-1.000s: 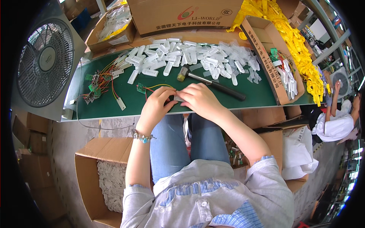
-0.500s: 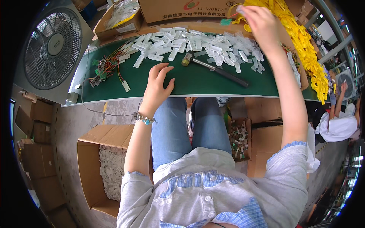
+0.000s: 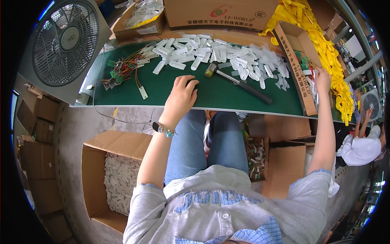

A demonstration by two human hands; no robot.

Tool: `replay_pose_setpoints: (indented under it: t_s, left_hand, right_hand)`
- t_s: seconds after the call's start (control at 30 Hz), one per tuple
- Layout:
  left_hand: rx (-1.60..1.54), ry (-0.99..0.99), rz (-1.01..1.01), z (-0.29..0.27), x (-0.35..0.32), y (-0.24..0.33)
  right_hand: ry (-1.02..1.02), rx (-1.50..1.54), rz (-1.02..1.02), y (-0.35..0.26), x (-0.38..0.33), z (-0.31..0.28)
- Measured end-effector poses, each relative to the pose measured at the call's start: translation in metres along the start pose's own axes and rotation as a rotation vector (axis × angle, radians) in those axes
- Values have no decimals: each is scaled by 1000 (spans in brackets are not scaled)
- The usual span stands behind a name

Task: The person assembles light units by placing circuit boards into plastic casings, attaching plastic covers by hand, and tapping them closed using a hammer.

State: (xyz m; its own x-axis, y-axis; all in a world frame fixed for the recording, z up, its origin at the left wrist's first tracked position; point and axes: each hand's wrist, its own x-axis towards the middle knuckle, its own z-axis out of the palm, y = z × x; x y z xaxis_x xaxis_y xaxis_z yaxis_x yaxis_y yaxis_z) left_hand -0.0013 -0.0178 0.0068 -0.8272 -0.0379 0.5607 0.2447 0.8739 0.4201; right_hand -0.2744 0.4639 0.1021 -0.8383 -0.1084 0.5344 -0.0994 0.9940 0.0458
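My left hand hovers over the front edge of the green work mat, holding nothing, fingers loosely bent and slightly apart. At the far right, my right hand reaches into a long, narrow cardboard box, its fingers curled among the contents. A green circuit board with red wires lies in that box beside my fingertips, near clear plastic pieces. What the right fingers grip is hidden. Between my hands rests a hammer with a dark handle.
Frosted plastic casings are heaped along the back of the mat. Wired circuit boards lie in a tangle at left, near a grey fan. Yellow straps hang beyond the narrow box. Below, a large carton holds many white pieces.
My right hand, carrying a green board on wires at the back, has come down and nearer, into the narrow box. My left hand's fingers have drawn closer together.
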Motion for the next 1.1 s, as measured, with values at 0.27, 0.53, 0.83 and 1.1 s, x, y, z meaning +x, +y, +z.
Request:
replay_pose_setpoints:
  t_s: [0.27,0.53,0.83,1.1]
  left_hand:
    - [-106,60,14,-8,5,-2]
    - [-490,-12,-232,-15,3,-12]
    - [-571,11,-182,-15,7,-11]
    - [-620,54,-129,-23,-3,-14]
  right_hand:
    - [137,44,-558,-181,0,-48]
    - [-216,346,-804,-348,-12,-17]
    - [-83,426,-916,-386,-25,24]
    - [-34,845,-912,-368,-102,-41]
